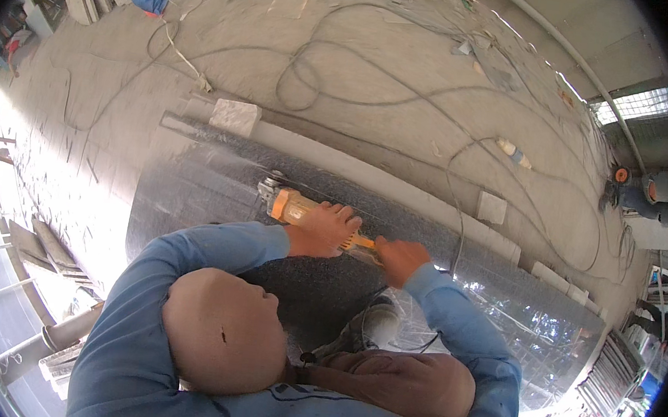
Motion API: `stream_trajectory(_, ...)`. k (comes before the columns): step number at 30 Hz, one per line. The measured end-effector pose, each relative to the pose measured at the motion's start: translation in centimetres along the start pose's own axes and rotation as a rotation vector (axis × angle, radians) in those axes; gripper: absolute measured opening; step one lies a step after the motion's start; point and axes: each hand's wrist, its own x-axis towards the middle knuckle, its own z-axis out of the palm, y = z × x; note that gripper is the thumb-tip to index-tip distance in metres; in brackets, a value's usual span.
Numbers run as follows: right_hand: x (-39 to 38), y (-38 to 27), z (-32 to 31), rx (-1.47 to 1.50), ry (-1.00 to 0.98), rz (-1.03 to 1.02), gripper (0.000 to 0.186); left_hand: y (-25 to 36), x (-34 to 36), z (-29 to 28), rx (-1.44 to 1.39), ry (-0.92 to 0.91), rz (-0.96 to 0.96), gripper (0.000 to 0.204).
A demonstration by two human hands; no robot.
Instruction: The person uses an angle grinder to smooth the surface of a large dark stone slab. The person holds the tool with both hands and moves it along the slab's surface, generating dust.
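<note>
Head view: fingers of your left hand (pixel 321 230) are clamped around the orange grinder (pixel 292 207), those of your right hand (pixel 403 262) around its rear handle (pixel 363 248). The grinder is over the dark slab (pixel 278 287).

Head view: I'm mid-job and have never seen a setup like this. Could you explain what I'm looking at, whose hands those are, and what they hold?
There is no machine arm here: these are a person's own bare hands, in blue sleeves. The one picture comes from a wide fisheye camera worn on their head, looking down, so straight edges bend near the rim.

The left hand wraps the body of a yellow-orange angle grinder; the right hand holds its rear end. The tool's metal head is over a dark stone slab. Near the slab's far side sits a pale block, with another farther right. Beyond, cables loop across the dusty ground.
</note>
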Motion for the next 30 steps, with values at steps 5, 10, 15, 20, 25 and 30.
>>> stream_trajectory(5, 1.3, -0.6, -0.4, -0.006, -0.022, -0.018, 0.034, -1.0, -0.4, 0.0, 0.019, -0.032, -0.039, 0.073)
stream_trajectory(10, 1.3, -0.5, -0.5, 0.001, -0.044, -0.004, 0.034, -0.9, -0.4, -0.1, 0.023, -0.023, -0.017, 0.075)
stream_trajectory(15, -1.5, 0.2, -1.0, -0.013, -0.061, 0.037, 0.033, 1.2, 0.7, -0.1, 0.011, 0.031, 0.044, 0.073)
stream_trajectory(20, -4.1, 0.7, -2.1, -0.061, -0.106, 0.076, 0.033, 3.7, 1.9, -0.1, -0.007, 0.043, 0.061, 0.073)
stream_trajectory(25, -4.9, 1.2, -2.4, -0.066, -0.094, 0.088, 0.035, 4.2, 2.5, -0.3, -0.041, 0.092, 0.082, 0.065)
stream_trajectory(30, -3.7, 1.2, -1.6, -0.034, -0.072, 0.045, 0.035, 3.1, 2.1, 0.2, -0.005, 0.035, 0.037, 0.076)
